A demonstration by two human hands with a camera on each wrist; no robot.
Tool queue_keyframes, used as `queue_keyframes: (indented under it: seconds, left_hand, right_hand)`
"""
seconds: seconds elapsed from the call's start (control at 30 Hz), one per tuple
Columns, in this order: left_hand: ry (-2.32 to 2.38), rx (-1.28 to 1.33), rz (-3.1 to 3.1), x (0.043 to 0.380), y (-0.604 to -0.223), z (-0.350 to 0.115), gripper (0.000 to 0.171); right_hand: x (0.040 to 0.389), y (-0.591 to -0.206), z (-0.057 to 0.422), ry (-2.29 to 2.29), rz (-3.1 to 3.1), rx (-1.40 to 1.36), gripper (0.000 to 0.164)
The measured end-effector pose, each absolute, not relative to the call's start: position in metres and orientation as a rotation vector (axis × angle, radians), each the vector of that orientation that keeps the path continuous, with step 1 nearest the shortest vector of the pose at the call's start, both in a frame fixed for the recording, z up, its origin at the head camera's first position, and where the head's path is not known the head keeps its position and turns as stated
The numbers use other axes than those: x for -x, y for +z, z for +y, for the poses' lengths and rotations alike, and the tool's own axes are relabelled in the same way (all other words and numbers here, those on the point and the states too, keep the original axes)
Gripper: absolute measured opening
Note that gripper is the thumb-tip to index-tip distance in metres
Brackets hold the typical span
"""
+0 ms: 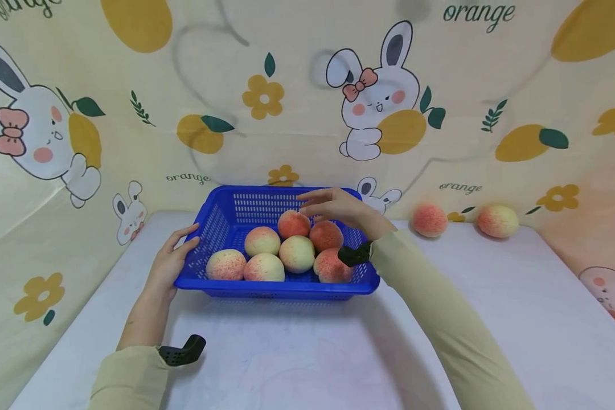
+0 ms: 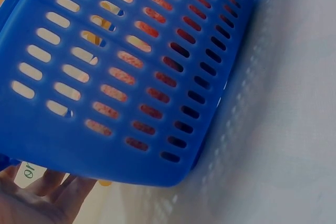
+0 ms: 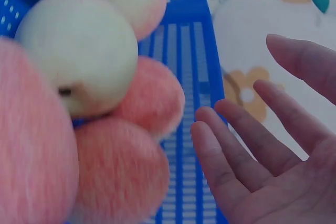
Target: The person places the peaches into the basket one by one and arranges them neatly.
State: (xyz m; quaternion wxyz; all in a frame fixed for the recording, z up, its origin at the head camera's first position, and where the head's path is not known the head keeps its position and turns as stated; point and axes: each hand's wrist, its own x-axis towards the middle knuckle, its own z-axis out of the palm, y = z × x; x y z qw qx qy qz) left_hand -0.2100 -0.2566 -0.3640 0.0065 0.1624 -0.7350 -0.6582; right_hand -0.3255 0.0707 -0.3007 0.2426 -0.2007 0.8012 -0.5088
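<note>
A blue plastic basket (image 1: 287,289) with slotted walls holds several peaches, some pale yellow (image 1: 296,254), some red (image 1: 326,236). On its left side, my left hand (image 1: 166,265) grips the rim. The left wrist view shows the basket's slotted side wall (image 2: 105,145) close up, with the left hand (image 2: 47,198) at its edge. Over the right back part of the basket is my right hand (image 1: 338,206), close to the red peaches. In the right wrist view that hand (image 3: 273,171) has its fingers spread and relaxed, holding nothing, beside the peaches (image 3: 123,169).
Two more peaches, a red one (image 1: 429,220) and a yellow-pink one (image 1: 497,221), lie at the back right of the white table (image 1: 297,353). A patterned cloth (image 1: 297,148) with rabbits and oranges hangs behind the table.
</note>
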Motion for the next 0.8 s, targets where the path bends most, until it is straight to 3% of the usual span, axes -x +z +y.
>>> queue_keyframes:
  seconds: [0.8]
  left_hand:
    - [-2.052,-0.515,-2.320,0.209,-0.365,-0.255,0.050]
  right_hand:
    - [0.323,-0.300,0.154,-1.552,2.324,0.446,0.052]
